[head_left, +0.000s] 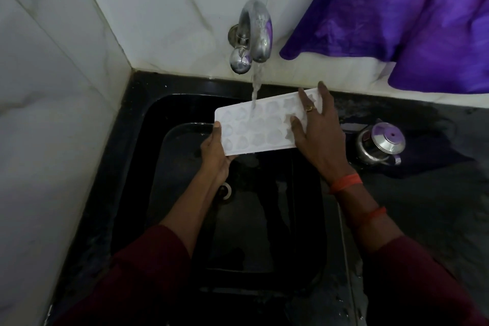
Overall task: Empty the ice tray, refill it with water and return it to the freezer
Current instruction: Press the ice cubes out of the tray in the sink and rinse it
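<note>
A white ice tray (260,124) with several moulded cells is held over the black sink (137,124), slightly tilted. Water runs from the steel tap (255,32) onto the tray's far row, near its middle. My left hand (215,149) grips the tray's left end, thumb on top. My right hand (316,127) lies over the tray's right end with fingers spread, a ring on one finger. Whether the cells hold ice or water I cannot tell.
A clear rectangular container (180,156) sits in the sink under the tray, beside the drain (226,190). A small steel kettle (379,144) stands on the dark counter to the right. Purple cloth (397,13) hangs over the tiled wall at upper right.
</note>
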A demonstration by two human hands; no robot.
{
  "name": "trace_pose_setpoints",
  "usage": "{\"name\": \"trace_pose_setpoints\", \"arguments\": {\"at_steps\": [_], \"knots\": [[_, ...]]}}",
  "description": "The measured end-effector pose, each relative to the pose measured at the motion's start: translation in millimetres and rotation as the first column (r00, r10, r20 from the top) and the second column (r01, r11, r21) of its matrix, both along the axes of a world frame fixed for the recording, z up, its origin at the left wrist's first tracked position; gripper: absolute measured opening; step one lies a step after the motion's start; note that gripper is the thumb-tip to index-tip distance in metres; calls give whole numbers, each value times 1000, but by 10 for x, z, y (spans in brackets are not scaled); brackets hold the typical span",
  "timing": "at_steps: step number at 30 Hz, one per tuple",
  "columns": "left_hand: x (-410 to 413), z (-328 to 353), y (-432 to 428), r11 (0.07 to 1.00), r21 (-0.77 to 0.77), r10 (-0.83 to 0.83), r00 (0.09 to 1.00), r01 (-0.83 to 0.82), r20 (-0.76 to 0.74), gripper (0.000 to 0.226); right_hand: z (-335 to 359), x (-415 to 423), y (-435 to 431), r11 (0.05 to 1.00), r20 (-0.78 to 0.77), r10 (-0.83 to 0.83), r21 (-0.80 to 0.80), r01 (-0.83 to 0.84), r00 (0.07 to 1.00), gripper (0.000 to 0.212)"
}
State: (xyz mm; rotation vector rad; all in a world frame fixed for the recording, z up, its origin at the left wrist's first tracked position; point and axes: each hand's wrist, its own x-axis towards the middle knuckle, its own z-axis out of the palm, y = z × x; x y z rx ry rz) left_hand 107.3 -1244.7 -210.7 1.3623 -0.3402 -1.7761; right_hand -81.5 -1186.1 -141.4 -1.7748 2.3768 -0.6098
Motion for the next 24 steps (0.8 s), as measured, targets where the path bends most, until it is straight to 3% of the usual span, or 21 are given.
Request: {"name": "trace_pose_setpoints", "arguments": {"at_steps": [3, 7, 12, 16, 19, 24], "knots": [[-53, -41, 31, 1000, 18, -16, 1000, 16, -6, 43, -8, 18, 92, 992, -188, -27, 116, 50, 982, 62], [-36, -95, 97, 999, 14, -49, 998, 48, 29, 40, -179, 136, 200, 986, -432, 61, 166, 12, 900, 65], [-83, -60, 205, 991, -31, -125, 989, 128, 81, 32, -523, 580, 183, 949, -327, 244, 277, -154, 913, 68], [-66, -25, 282, 976, -39, -209, 969, 216, 133, 37, -687, 886, 143, 908, -348, 411, 242, -342, 843, 60], [85, -40, 252, 981, -13, -189, 971, 193, 145, 34, -693, 883, 101, 895, -301, 439, 227, -384, 847, 61], [339, -48, 193, 991, 36, -133, 980, 129, 145, 26, -643, 620, 42, 805, -213, 568, 345, -482, 795, 75]]}}
